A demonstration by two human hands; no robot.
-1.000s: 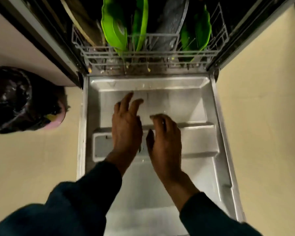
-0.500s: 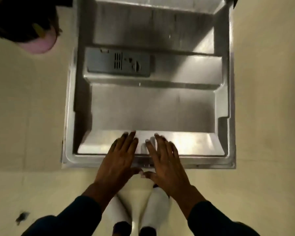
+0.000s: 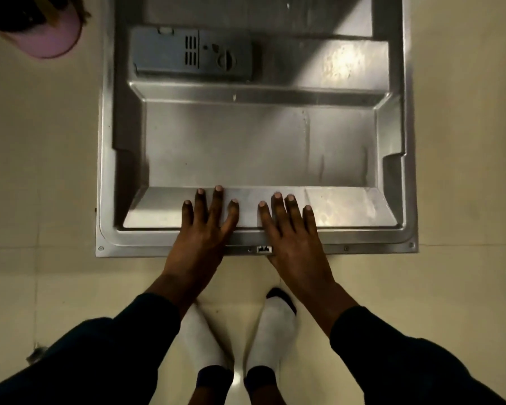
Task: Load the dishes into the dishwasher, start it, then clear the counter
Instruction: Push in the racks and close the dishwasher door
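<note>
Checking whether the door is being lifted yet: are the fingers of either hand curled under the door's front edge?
No, the fingers of the left hand and right hand lie straight on top of the dishwasher door.

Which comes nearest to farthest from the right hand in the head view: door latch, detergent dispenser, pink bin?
1. Door latch, on the door's front edge, right beside the right hand.
2. Detergent dispenser, farther up the door, left.
3. Pink bin, on the floor, far left.
</note>
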